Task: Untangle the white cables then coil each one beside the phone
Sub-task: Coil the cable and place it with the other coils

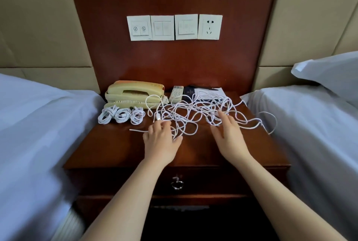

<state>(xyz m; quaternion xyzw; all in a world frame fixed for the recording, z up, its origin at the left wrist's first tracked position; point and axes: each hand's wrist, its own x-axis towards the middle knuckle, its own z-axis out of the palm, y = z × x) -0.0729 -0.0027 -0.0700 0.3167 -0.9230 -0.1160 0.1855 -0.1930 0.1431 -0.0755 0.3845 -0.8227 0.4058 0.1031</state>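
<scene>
Head view — both hands, left hand [161, 140] and right hand [228, 132], seemingly touching tangled white cables [195, 113].

Soft even daylight, wide-angle bowed edges (corners blurred)

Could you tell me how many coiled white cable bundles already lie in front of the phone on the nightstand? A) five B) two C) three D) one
C: three coiled bundles sit in a row on the nightstand, just in front of the phone, left of the tangled cables.
</scene>
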